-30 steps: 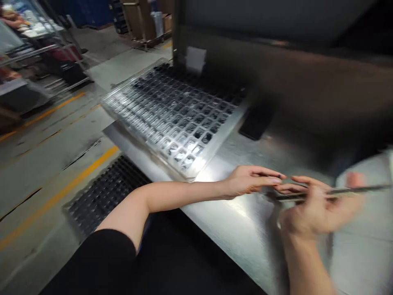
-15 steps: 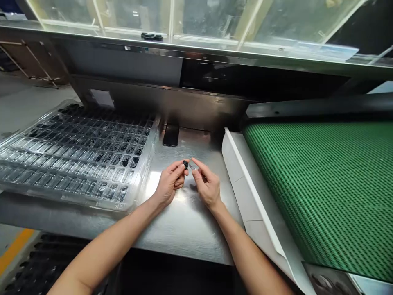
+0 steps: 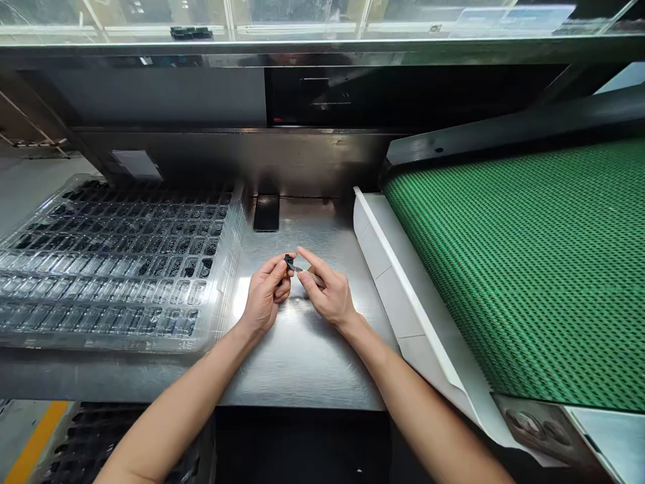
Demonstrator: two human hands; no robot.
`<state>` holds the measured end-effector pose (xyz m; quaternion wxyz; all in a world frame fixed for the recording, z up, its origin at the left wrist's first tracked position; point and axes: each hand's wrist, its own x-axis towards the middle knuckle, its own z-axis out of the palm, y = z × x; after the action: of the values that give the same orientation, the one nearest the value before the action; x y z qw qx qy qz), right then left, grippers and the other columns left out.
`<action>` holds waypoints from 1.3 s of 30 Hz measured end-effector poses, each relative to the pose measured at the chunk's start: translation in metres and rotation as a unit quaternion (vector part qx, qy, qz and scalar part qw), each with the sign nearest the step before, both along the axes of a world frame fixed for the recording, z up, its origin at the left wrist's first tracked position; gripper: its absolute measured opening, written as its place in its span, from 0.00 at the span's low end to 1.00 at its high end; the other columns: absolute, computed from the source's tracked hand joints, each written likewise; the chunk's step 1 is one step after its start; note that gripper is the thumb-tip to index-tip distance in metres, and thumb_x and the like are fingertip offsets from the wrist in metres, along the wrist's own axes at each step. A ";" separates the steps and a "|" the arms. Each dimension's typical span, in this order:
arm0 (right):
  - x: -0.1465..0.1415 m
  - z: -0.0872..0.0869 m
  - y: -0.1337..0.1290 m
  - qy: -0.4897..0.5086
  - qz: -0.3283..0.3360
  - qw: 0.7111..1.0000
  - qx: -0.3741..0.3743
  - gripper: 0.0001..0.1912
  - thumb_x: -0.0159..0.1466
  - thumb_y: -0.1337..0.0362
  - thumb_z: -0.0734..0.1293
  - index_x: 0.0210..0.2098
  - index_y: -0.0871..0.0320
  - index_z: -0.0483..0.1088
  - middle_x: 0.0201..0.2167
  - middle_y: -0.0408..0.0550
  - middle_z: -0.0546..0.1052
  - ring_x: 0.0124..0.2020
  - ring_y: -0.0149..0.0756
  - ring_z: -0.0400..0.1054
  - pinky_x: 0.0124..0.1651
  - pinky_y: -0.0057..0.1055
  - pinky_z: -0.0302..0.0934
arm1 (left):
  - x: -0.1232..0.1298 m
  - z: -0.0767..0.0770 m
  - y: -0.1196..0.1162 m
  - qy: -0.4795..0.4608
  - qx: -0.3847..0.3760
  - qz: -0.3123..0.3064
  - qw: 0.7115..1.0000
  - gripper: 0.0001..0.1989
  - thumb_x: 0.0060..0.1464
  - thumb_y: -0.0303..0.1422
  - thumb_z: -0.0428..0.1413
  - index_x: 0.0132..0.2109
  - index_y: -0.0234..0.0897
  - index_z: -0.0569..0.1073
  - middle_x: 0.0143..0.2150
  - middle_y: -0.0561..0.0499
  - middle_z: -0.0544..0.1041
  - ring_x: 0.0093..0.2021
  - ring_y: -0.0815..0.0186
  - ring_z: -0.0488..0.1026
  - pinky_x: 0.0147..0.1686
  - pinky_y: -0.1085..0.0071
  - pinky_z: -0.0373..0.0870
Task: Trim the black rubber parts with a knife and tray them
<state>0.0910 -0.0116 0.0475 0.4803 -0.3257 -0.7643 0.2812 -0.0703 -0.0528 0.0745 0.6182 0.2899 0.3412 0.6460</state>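
Between the thumb and fingers of my left hand [image 3: 265,292] is a small black plastic part [image 3: 289,261], held up over the steel table. My right hand [image 3: 327,289] is closed around a small knife [image 3: 316,278], its index finger stretched out along the top. The thin blade points left and meets the black part, or comes very close to it; actual contact is too small to make out. Left of my hands lies a clear plastic tray [image 3: 214,296], whose pockets hold many similar black parts in the back rows. Several front pockets look unfilled.
A black phone-like slab [image 3: 267,213] lies on the steel table [image 3: 307,363] near the back panel. To the right, a white raised guard [image 3: 403,296] borders a green conveyor belt [image 3: 529,269]. Another tray of black parts [image 3: 91,437] stands below the table at left.
The view has shifted, so the scene sits further left and higher. My right hand has turned slightly, showing more of the knife. The black part stays in my left hand.
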 end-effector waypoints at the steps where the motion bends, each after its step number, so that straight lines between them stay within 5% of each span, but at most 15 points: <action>1: 0.000 0.000 0.000 -0.002 0.002 1.000 0.002 0.27 0.77 0.57 0.65 0.73 0.53 0.66 0.27 0.38 0.71 0.28 0.31 0.66 0.38 0.26 0.64 | 0.000 -0.001 0.000 0.003 0.005 -0.001 1.000 0.20 0.59 0.43 0.69 0.53 0.36 0.82 0.34 0.53 0.73 0.20 0.81 0.53 0.20 0.80 0.47; 39: -0.001 -0.001 -0.001 -0.014 0.011 1.000 0.001 0.24 0.79 0.57 0.63 0.71 0.56 0.68 0.38 0.46 0.82 0.34 0.33 0.72 0.40 0.28 0.65 | -0.001 -0.004 -0.001 -0.013 0.004 -0.020 1.000 0.17 0.62 0.41 0.68 0.52 0.34 0.82 0.32 0.55 0.70 0.19 0.83 0.51 0.19 0.82 0.47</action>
<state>0.0904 -0.0126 0.0464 0.4666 -0.3207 -0.7750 0.2808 -0.0714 -0.0535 0.0705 0.6345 0.2906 0.3242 0.6386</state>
